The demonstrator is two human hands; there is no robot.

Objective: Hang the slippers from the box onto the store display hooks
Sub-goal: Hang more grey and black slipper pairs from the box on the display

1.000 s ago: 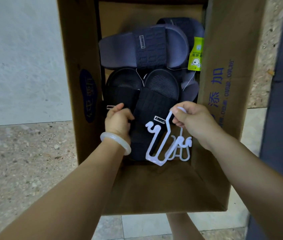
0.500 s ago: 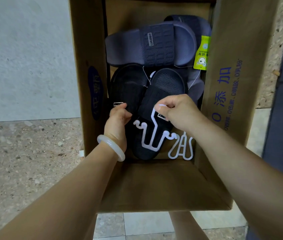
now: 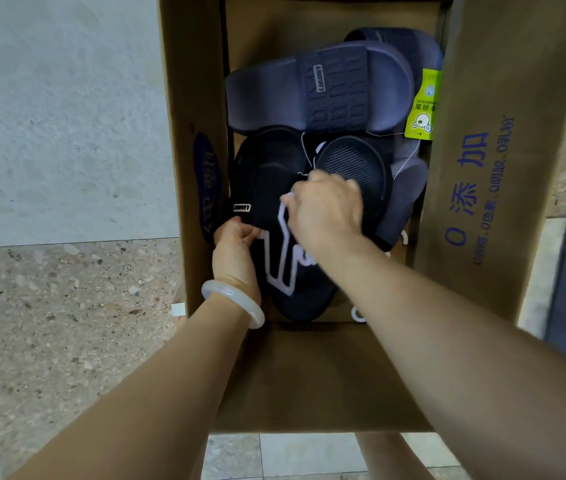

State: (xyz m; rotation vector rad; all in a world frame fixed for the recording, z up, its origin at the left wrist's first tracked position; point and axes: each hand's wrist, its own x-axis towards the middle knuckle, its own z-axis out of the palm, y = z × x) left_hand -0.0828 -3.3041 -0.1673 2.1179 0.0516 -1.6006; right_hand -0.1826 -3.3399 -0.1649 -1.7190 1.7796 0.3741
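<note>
Head view, starting at the left of the frame: a pale wall meets a speckled floor [image 3: 49,323], and just right of that stands the open cardboard box [image 3: 503,168] that fills the middle. At the box's lower left, the left hand [image 3: 236,247], with a pale bangle [image 3: 233,303] on its wrist, has its fingers curled round the edge of the black slippers [image 3: 267,174], gripping them where a second ago it rested lower on the same pair. Across the centre lies the white plastic hanger [image 3: 280,258], now pulled over on top of the black pair rather than held beside them. The right hand [image 3: 326,209] pinches the hanger's top end, having moved up and leftward onto the slippers. Above, in the upper middle, a grey-blue slipper [image 3: 316,88] lies crosswise, with a yellow-green tag [image 3: 425,105] at the upper right against the box wall. I'd judge the hanger is being fitted to the black pair inside the box, so hanging on any display hook is not yet begun; no hook is in sight.
</note>
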